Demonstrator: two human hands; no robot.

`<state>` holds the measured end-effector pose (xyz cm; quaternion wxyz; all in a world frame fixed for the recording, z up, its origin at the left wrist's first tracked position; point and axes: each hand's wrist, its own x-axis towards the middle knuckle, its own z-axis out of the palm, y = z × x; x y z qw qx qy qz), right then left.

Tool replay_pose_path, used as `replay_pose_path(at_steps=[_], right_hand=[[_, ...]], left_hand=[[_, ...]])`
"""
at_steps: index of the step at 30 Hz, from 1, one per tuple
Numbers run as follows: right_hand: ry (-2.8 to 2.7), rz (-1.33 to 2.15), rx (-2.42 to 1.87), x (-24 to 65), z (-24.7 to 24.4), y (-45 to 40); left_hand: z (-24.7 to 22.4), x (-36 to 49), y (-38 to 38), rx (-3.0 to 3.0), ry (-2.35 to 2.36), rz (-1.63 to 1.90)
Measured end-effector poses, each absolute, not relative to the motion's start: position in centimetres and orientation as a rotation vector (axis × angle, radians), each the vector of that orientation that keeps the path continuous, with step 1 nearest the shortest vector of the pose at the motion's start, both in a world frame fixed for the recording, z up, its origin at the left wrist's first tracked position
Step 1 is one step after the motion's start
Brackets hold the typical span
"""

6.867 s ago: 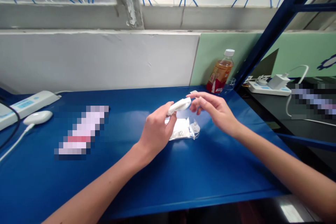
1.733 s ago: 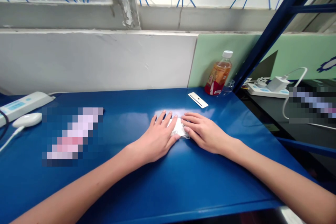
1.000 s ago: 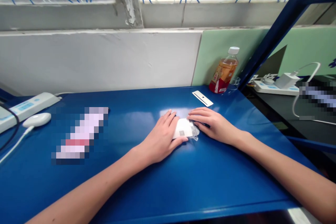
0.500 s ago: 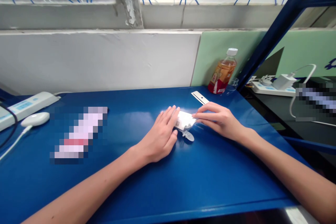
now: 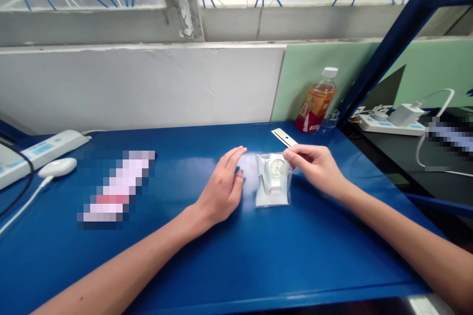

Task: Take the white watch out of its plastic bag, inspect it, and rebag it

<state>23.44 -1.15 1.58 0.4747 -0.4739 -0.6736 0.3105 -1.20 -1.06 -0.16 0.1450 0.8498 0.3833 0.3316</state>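
Observation:
A clear plastic packet (image 5: 273,196) holds a white thing (image 5: 277,167) with a round, dial-like face; its exact kind is too small to make out. My right hand (image 5: 318,167) pinches the packet's upper right corner between thumb and fingers. To the left, apart from the packet, my left hand (image 5: 223,184) is open over the blue table (image 5: 207,266), fingers stretched out and close together. Just beyond my right fingers lies a flat white strip (image 5: 284,137) with a dark line and dot, its near end hidden by the hand.
A drink bottle (image 5: 317,101) with a white cap stands at the back right, near a blue metal post (image 5: 388,39). A blurred-out phone-like slab (image 5: 120,189) lies left. Farther left are a white power strip (image 5: 55,145) and a white oval plug (image 5: 58,167) on a cable.
The packet has shifted slightly right and now shows flat with the dial-like face up. My left hand has come off it and moved left. My right hand still pinches it.

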Motion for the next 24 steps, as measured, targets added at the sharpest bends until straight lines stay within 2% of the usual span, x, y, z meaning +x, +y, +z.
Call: replay_pose_path(at_steps=[2,8,14,18,24], right_hand=[[-1.679,0.774,-1.176,23.2,0.8,-1.0],[-1.825,0.734,-1.194,22.9,-0.5,-0.8],[-2.041,0.410,-1.211,23.2,-0.8,-0.9],[-2.191,0.194,-1.145,23.5,-0.3,-1.1],[-2.443,0.163,-1.052,24.0,1.3,-1.3]], left_hand=[[0.2,-1.1,-1.2,2.495,1.048,0.975],[0.5,-1.1,-1.4,2.669,0.843,0.748],[0.2,-1.0,-1.1,2.757,0.801,0.595],[-0.1,-1.0,-1.2,2.811,0.815,0.670],[-0.5,-1.0,-1.3,2.824,0.743,0.960]])
